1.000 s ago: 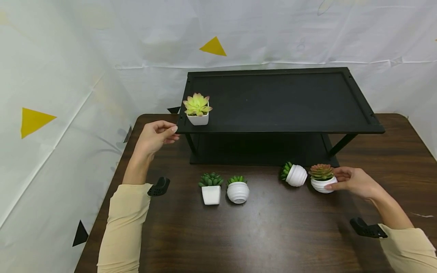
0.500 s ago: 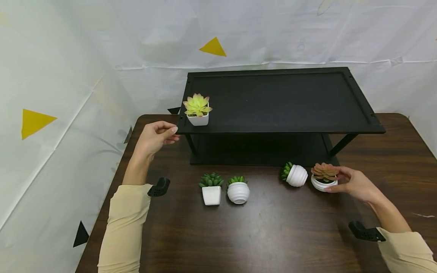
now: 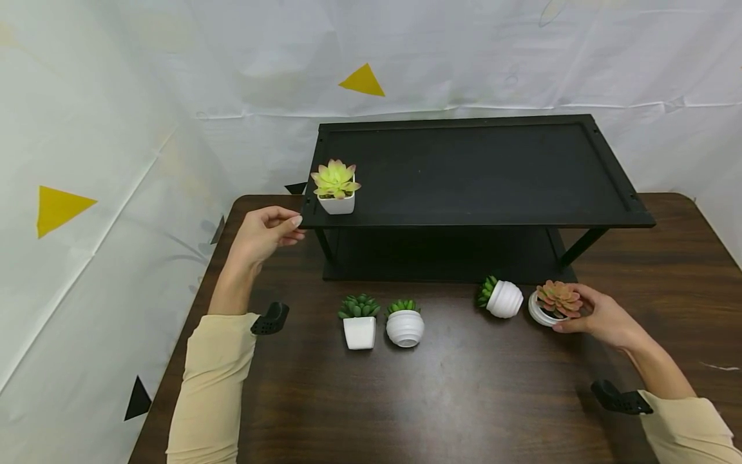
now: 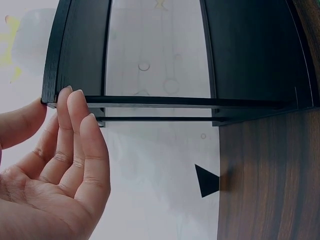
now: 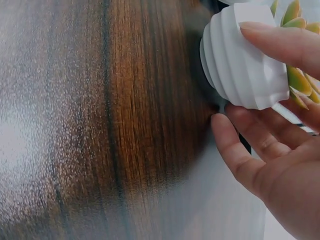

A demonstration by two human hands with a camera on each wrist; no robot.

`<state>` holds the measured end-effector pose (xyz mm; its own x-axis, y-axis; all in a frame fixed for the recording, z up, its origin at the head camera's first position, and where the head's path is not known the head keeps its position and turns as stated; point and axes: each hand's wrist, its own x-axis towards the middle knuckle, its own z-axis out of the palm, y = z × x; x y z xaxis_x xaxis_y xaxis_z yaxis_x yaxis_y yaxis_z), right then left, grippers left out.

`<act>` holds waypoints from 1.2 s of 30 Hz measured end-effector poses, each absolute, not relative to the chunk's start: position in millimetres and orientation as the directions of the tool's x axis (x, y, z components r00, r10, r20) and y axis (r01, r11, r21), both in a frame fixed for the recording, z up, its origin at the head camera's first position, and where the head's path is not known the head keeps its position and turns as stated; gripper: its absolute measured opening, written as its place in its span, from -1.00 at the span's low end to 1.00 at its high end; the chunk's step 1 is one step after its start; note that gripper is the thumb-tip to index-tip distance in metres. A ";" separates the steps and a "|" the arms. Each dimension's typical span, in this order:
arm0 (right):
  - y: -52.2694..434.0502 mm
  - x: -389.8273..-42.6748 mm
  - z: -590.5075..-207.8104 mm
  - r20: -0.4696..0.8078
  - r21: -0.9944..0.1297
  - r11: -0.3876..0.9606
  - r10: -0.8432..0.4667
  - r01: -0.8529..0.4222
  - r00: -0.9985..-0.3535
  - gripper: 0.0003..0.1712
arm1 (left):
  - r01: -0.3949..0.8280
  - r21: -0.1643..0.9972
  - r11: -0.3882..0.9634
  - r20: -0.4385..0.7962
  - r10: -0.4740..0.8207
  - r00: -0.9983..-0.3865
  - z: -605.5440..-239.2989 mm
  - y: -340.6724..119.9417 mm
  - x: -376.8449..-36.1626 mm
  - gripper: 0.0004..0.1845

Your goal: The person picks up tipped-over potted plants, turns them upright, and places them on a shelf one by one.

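White sheeting, hung behind and to the left.
Table, dark wood grain.
Shelf, black, two-tier, standing toward the table's back edge.
Left hand, tan sleeve; pinches the shelf's front left corner between thumb and fingertips.
Right hand, tan sleeve; grasps a reddish plant by its ribbed white pot, thumb one side, fingers the other. The pot tilts toward the hand, before the shelf's front right corner; whether it touches the table, cannot tell.
Yellow-green plant, square white pot, upright on the shelf's top left.
Dark green plant, square white pot, on the table at left, leaves toward the shelf.
Two green plants in round white pots, each on its side: one beside the dark green plant, one just left of the reddish plant.
Yellow triangle, on the rear sheeting.
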<state>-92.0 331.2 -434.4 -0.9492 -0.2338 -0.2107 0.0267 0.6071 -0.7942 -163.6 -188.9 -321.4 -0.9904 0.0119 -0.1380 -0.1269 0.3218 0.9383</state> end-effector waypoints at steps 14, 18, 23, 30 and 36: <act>329.8 -89.0 -437.7 -0.226 -0.775 0.628 -0.178 0.066 -0.958 -0.19 | -0.108 0.933 0.344 -0.119 0.013 -0.993 -321.8 -188.0 -164.8 -0.71; 329.5 -87.3 -438.0 -0.223 -0.750 0.658 -0.161 0.064 -0.961 -0.21 | -0.103 0.933 0.344 -0.116 0.017 -0.993 -321.3 -187.6 -163.9 -0.70; 328.8 -85.6 -438.0 -0.221 -0.745 0.663 -0.137 0.076 -0.966 -0.22 | -0.107 0.940 0.325 -0.122 0.025 -0.992 -321.7 -187.1 -163.8 -0.69; 327.6 -83.8 -435.9 -0.235 -0.734 0.672 -0.118 0.096 -0.965 -0.20 | -0.111 0.942 0.318 -0.126 0.026 -0.992 -322.1 -187.0 -164.6 -0.70; 329.1 -82.3 -426.2 -0.254 -0.713 0.693 -0.114 0.107 -0.961 -0.18 | -0.103 0.936 0.337 -0.119 0.029 -0.992 -323.1 -186.8 -166.3 -0.70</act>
<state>-82.3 329.1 -426.2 -0.9605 -0.1136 -0.2539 0.1066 0.6930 -0.7130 -166.3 -186.8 -323.1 -0.9924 0.0290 -0.1194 -0.1028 0.3366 0.9360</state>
